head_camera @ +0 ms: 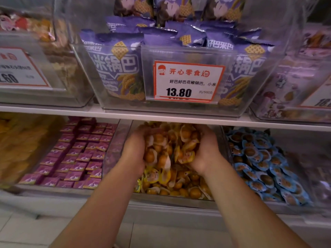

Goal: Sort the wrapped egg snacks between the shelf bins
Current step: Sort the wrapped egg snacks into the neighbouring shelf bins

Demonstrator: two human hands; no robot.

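A: Two hands are in the clear bin (118, 140) on the lower shelf, the left hand (134, 149) and right hand (206, 149) cupped toward each other, fingers curled round a heap of yellow-wrapped egg snacks (172, 144) pressed between the palms. More of them lie loose just below the wrists.

B: How should the scoop go?

A: I'd keep the palms squeezed together and tilted up, since a few packets at the bottom of the heap look ready to slip. The blue-wrapped egg snacks (259, 158) sit in the bin just beyond the right hand; pink boxes (80, 154) lie beyond the left.

B: Any writing?

A: Above the hands, the price tag (188, 81) reads 开心零食 and 13.80, on a bin of purple bags (116, 65) marked 锅巴. The tag further left is too blurred
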